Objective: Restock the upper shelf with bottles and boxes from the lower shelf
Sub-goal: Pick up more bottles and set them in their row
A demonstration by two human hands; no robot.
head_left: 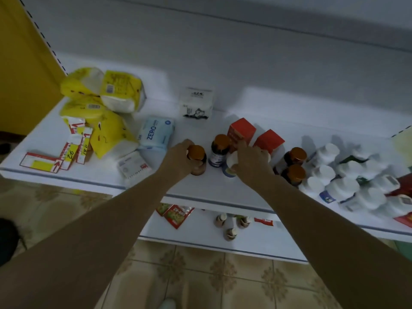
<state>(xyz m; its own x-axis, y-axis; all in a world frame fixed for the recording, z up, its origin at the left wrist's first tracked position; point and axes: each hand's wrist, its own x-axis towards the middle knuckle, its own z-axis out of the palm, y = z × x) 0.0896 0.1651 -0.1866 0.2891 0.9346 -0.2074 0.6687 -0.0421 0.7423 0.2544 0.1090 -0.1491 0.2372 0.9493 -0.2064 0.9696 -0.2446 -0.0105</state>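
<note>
My left hand (178, 158) grips a brown bottle with an orange cap (197, 160) that stands on the upper shelf (200, 188). My right hand (250, 160) holds a white-capped bottle (230, 166) standing on the same shelf, fingers over its cap. Between and behind them is another orange-capped bottle (219, 150). Two red boxes (242, 130) (268, 141) stand just behind my right hand. On the lower shelf (200, 233) stand three small brown bottles (231, 233) and a red packet (176, 216).
Yellow tissue packs (104, 103), price tags (66, 152), a blue ZERO pack (156, 133) and a white carton (197, 103) fill the shelf's left and back. Two more orange-capped bottles (294, 165) and several white bottles (347, 179) crowd the right. Tiled floor lies below.
</note>
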